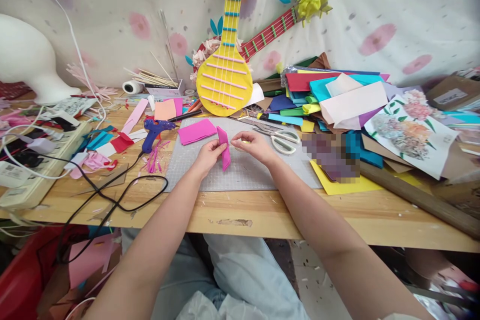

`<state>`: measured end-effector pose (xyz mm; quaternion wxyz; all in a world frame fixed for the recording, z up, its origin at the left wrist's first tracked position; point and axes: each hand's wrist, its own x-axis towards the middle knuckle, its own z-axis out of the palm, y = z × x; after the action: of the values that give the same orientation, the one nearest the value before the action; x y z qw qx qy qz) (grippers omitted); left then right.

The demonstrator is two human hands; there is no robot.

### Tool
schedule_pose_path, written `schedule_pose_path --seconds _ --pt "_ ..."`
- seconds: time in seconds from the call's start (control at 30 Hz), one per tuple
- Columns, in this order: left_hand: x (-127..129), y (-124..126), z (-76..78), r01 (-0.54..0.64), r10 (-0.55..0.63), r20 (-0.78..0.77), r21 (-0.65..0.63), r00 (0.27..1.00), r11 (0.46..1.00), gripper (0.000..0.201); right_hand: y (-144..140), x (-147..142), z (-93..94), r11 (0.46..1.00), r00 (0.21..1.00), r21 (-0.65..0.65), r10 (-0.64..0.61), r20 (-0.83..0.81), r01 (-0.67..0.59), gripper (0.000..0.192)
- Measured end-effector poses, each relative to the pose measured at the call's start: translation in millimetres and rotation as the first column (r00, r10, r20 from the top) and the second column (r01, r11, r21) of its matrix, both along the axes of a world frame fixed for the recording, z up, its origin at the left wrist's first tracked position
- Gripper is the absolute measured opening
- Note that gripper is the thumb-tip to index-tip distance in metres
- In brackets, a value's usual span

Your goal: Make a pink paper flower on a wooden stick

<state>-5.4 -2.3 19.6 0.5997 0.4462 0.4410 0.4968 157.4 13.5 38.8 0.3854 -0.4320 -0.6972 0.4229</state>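
Item: pink foam strip, held upright over grey cutting mat, pinched by left hand, right hand closed nearby, contents indiscernible; risk judged: a loosened pinch would drop it.

A mat lies in the middle of the table. A glue gun sits left of it. Scissors lie on its right part. A paper pile fills the upper right. A toy guitar stands behind the mat.
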Motion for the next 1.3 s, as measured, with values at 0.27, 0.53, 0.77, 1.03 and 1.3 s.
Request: schedule_pose_path --seconds 0.27,0.53,0.77,1.03,1.3 --pt "-2 0 -1.0 -0.015 0.014 0.034 0.03 0.999 0.999 0.022 8 9 -1.9 0.98 0.946 0.183 -0.129 0.299 0.075 0.03" --pt "-4 1 -0.8 0.037 -0.036 0.138 -0.008 0.99 0.999 0.026 5 2 -0.7 0.988 0.954 0.037 -0.153 0.257 0.149 0.037" --pt "-4 0 1.5 0.071 -0.062 0.17 -0.045 0.983 0.997 0.022 6 -5 -7.8 0.978 0.986 -0.15 -0.127 0.112 0.143 0.035" --pt "-6 0 0.2 0.112 -0.101 0.17 -0.054 0.98 0.992 0.022 2 -13 -7.4 0.976 0.988 -0.172 -0.123 0.091 0.137 0.034" --pt "-5 -1 -0.2 0.104 -0.095 0.143 -0.054 0.985 0.993 0.044 0 -16 -7.6 0.981 0.992 -0.145 -0.124 0.037 0.128 0.034"
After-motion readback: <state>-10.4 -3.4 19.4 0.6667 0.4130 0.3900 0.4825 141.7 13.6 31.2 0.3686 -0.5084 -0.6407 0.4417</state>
